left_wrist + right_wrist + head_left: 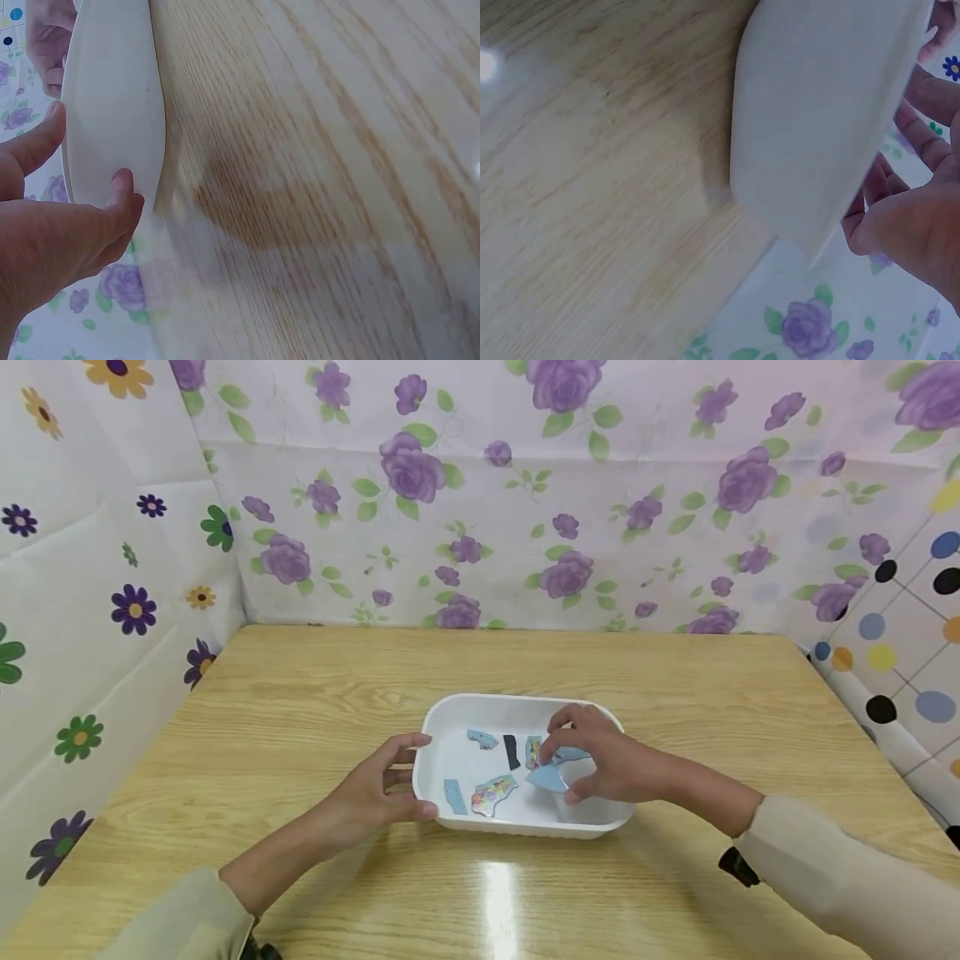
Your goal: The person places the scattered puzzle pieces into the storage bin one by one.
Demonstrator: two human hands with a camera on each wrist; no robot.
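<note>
A white plastic tray [480,828] with loose puzzle pieces in it stands on the table. At its left end my left hand [378,785] rests on the tray, thumb by the front corner and fingers along the side. In the left wrist view, the fingers of this hand [67,217] lie against the outer wall. My right hand [603,756] reaches into the tray's right part and pinches a light blue puzzle piece [547,778] between thumb and fingers. Beside it lies a colourful map-patterned piece [533,750]; another blue piece [572,753] is partly hidden by the hand.
Also in the tray are a dark piece [512,752], a larger map-patterned piece [493,793] and two blue ones, a lower-left piece [454,797] and an upper-left piece [482,739]. The wooden table [337,693] borders flower-patterned cloth [480,527] at the back.
</note>
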